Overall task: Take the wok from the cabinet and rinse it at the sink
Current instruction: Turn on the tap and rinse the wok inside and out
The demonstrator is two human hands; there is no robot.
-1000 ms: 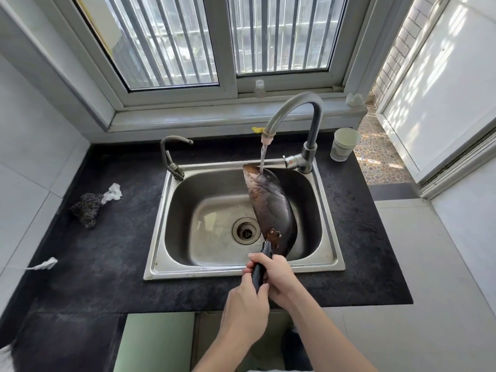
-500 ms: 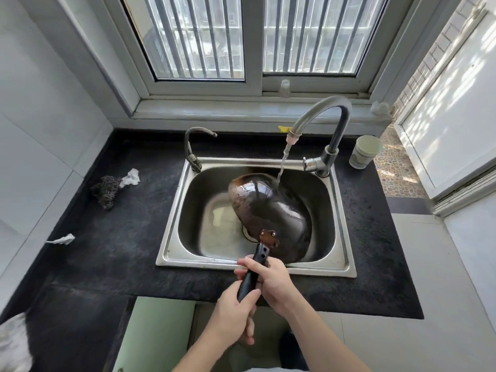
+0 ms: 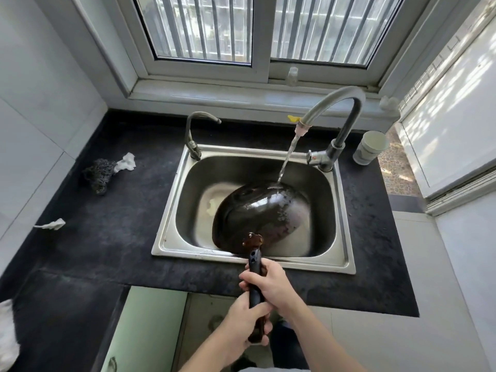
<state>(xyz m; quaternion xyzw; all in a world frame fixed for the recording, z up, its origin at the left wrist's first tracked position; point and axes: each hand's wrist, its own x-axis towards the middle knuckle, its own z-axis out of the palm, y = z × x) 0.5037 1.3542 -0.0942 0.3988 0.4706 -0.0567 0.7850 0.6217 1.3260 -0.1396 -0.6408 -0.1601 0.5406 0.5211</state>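
Seen from the head camera, the wok sits tilted in the sink with its dark underside turned up, and the tap is running water onto its far side. The left hand and the right hand both grip its black handle above the front edge of the bench.

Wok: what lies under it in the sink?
Only bare sink floor shows either side of the wok. Its upturned underside covers the middle of the basin, so anything beneath is hidden.
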